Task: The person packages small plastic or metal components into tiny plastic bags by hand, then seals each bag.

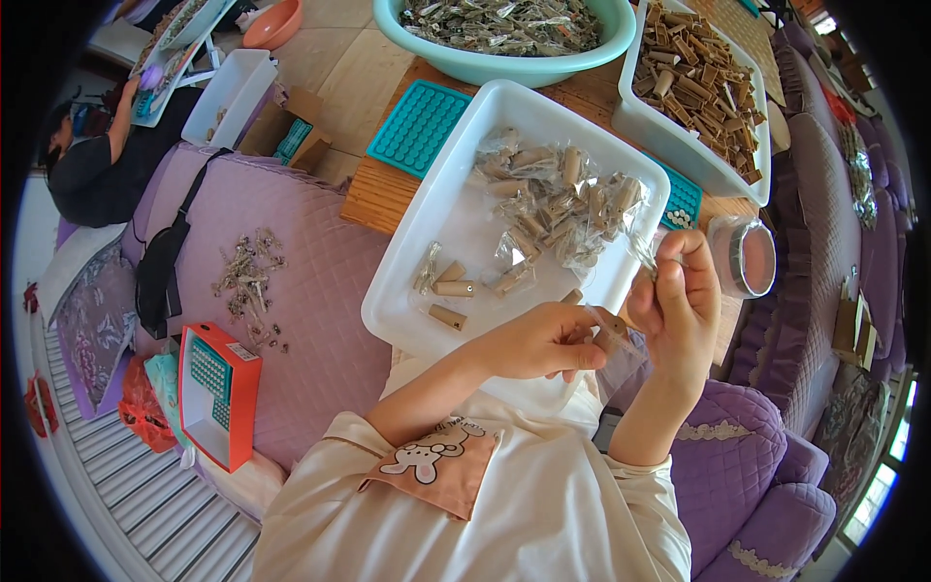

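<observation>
My left hand (555, 341) is closed at the near right edge of the white tray (402, 276), its fingers around a small brown tube (611, 328). A clear plastic bag (621, 367) hangs beside that tube, between my hands. Slightly higher, my right hand (679, 301) pinches a small clear plastic packet (642, 250) between thumb and forefinger; what is inside it is too small to make out. In the tray lies a heap of brown tubes in clear wrappers (562, 209). A few bare tubes (447, 316) rest nearer to me.
Beyond the tray stand a teal basin (456, 70) of small packets and a white bin (635, 112) of brown tubes. A teal moulded tray (415, 126) lies left, a round clear container (752, 257) right. Another person (92, 160) works at far left.
</observation>
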Action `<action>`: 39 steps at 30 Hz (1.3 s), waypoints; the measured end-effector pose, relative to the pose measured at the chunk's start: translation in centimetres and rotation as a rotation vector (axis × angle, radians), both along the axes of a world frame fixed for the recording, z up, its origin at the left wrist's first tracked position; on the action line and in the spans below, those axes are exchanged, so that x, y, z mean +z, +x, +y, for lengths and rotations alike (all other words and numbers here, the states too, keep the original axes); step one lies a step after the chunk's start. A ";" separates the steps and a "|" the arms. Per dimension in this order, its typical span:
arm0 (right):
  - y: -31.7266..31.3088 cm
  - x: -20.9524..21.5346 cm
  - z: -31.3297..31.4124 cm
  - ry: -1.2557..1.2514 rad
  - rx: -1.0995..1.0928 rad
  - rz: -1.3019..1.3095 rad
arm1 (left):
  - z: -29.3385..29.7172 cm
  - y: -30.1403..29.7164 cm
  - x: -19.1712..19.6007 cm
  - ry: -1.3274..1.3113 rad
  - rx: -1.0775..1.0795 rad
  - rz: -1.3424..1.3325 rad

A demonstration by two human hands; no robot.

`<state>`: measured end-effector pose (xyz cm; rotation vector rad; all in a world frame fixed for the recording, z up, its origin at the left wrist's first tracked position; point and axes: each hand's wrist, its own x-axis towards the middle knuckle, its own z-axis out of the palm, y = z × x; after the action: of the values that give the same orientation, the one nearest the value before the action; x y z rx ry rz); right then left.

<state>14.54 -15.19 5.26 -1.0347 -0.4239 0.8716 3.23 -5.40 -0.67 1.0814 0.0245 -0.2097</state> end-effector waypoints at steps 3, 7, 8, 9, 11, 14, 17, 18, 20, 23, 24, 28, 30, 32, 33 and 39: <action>0.2 -0.7 0.6 -0.538 -0.294 -0.768 | -0.1 -1.1 0.9 0.407 0.205 -0.067; 0.6 0.3 -0.4 -0.819 0.173 -0.936 | 1.3 -2.1 2.2 1.166 0.580 -0.123; 1.0 0.5 -0.7 -0.818 0.176 -0.937 | 1.8 -2.2 2.2 1.385 0.710 -0.109; 1.5 0.7 -1.1 -0.628 0.382 -0.891 | 2.2 -2.1 2.1 1.386 0.712 -0.107; 1.6 0.4 -1.1 -0.188 0.535 -0.728 | 2.6 -2.0 1.6 1.562 0.672 -0.276; -0.6 -1.3 -0.2 -0.217 -0.027 -0.310 | 1.5 -2.0 0.9 1.613 0.691 -0.392; -1.6 -1.9 1.4 -0.501 -0.173 -0.746 | 1.5 -2.2 0.9 1.661 0.664 -0.359; -1.8 -2.0 1.6 -0.624 -0.134 -0.913 | 1.6 -2.2 0.8 1.675 0.640 -0.318; -2.2 -2.5 1.7 -0.604 -0.131 -0.989 | 1.7 -2.2 0.5 1.703 0.624 -0.333; -2.3 -2.5 1.3 -0.704 0.078 -0.802 | 1.6 -2.2 -0.2 1.731 0.592 -0.354; -2.2 -2.5 1.1 -0.705 0.079 -0.802 | 1.6 -2.2 -0.4 1.734 0.578 -0.360; -1.8 -3.0 0.5 -0.662 0.217 -0.741 | 1.5 -2.1 -0.5 1.718 0.608 -0.338; -1.2 -3.9 0.3 -0.663 0.245 -0.746 | 1.3 -2.0 0.0 1.752 0.505 -0.323; 0.0 -5.0 -0.1 -0.602 0.341 -0.483 | 1.1 -2.1 -0.6 1.527 0.530 -0.291; 0.3 -5.2 -0.2 -0.610 0.328 -0.461 | 1.1 -2.1 -0.7 1.304 0.551 -0.257; 2.7 -4.1 -2.4 -0.557 0.007 -0.390 | 3.4 -2.8 -0.5 0.875 0.566 -0.066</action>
<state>17.23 -17.62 1.13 -1.7331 -0.5241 0.8111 0.41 -1.97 -1.14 1.8958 0.3868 0.3906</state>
